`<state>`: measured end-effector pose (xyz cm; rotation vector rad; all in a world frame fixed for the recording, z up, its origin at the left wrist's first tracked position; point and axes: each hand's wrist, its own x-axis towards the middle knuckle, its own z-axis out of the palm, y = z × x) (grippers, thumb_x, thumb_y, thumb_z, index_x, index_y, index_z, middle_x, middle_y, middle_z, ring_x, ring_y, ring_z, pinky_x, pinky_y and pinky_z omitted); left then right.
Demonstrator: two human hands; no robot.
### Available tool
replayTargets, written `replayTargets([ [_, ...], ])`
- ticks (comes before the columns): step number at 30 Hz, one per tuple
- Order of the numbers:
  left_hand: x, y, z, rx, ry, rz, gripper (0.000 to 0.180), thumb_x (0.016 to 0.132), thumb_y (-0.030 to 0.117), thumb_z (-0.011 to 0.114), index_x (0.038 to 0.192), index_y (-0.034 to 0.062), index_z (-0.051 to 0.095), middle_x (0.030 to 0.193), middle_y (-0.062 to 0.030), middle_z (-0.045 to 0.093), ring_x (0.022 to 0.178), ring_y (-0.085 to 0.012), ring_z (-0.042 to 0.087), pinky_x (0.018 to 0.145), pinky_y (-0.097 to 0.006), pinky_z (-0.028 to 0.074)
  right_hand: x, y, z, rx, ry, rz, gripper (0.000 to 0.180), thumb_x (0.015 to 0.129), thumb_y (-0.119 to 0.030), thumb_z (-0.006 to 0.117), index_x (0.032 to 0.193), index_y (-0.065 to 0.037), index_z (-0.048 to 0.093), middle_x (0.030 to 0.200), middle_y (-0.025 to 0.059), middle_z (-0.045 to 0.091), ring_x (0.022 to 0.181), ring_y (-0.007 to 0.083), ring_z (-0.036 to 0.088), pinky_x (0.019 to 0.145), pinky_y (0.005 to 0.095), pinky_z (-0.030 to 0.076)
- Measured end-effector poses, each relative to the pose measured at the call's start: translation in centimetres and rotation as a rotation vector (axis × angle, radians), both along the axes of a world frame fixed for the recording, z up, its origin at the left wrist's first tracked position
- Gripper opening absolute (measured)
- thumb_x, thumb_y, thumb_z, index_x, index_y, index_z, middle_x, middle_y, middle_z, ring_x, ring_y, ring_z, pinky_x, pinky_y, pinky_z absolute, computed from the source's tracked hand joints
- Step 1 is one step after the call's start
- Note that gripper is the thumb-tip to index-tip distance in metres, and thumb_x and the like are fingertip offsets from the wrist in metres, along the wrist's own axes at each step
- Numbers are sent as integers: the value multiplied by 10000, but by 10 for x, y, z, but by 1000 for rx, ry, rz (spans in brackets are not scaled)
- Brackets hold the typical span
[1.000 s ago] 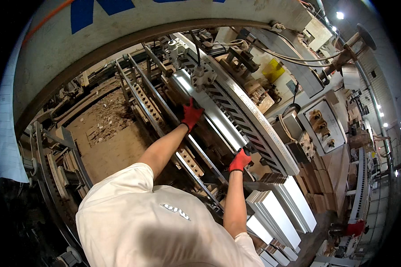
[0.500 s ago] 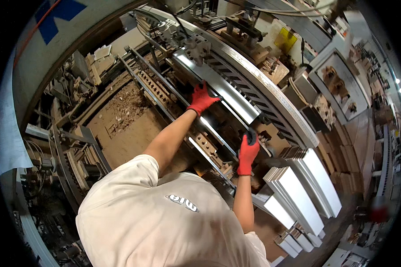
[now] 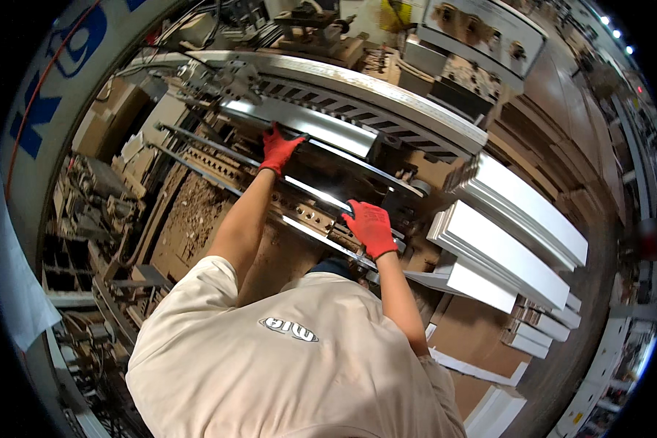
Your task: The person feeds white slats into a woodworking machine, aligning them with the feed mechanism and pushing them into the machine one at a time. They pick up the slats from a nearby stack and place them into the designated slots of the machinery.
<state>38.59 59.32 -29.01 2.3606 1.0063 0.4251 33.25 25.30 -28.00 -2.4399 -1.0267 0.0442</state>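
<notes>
Glossy silver-white panel [image 3: 306, 123] is lying lengthwise in the machine, on the near side of a dark-slotted strip [image 3: 328, 102]. Around it, the pale grey machine frame [image 3: 66, 124] is curving up the left side, carrying big blue lettering [image 3: 29, 120] that is running out of view at the top. A beige shirt [image 3: 270, 379] is filling the lower middle. Beyond the slotted strip, a long pale beam [image 3: 445, 120] is stretching across. At the right, long white boards [image 3: 500, 252] are lying in stacks, their layered ends facing the machine. A narrow metal rail [image 3: 310, 190] is running between the hands. The left hand [image 3: 279, 152], gloved in red and black, is spreading wide, its thumb pointing just beside the panel's near edge; whether they are touching, I cannot tell. The right hand [image 3: 371, 228], gloved alike, is bending its fingers at the rail; I cannot tell whether it is gripping. On the shirt, an oval emblem [image 3: 289, 328] is showing pale lettering. Smallest, dark print is marking the right glove's back, too fine for reading.
</notes>
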Motion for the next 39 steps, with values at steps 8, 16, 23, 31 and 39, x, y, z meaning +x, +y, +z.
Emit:
replayTargets([
  [8, 5, 24, -14, 74, -62, -26, 1227, 613, 636, 801, 1530, 87, 197, 1501, -367, 212, 1396, -470, 276, 1119, -483, 317, -4, 6, 13, 23, -52, 14, 356, 881, -376, 615, 1097, -93, 615, 889, 105, 662, 897, 288, 647, 774, 426, 477],
  [16, 3, 27, -21, -349, -352, -364, 622, 781, 339, 800, 1222, -45, 588, 1211, -173, 633, 1046, -300, 611, 913, -409, 505, -11, 5, -13, 271, 12, -32, 391, 786, -315, 643, 1115, -115, 705, 1056, 132, 698, 979, 296, 665, 864, 396, 514],
  [23, -3, -11, 25, -31, 28, -261, 718, 781, 539, 741, 1104, -92, 624, 1176, -246, 624, 1032, -349, 617, 909, -475, 511, 7, 24, -22, -11, -173, -73, 307, 759, -430, 649, 789, -129, 699, 824, 70, 701, 854, 283, 672, 726, 428, 507],
  [31, 12, 20, -3, 337, 98, -135, 868, 778, 669, 660, 1125, -122, 578, 1187, -317, 587, 1029, -426, 608, 909, -534, 479, 4, 24, -16, -104, -135, -34, 379, 832, -493, 597, 949, -149, 707, 991, 34, 702, 973, 255, 645, 838, 435, 455],
  [39, 9, 34, -9, 377, 179, -282, 822, 803, 629, 658, 1243, -52, 526, 1227, -274, 586, 1056, -414, 609, 904, -517, 505, 2, 25, -20, -55, -172, -47, 377, 823, -483, 609, 934, -138, 714, 956, 43, 705, 941, 279, 652, 836, 430, 457],
])
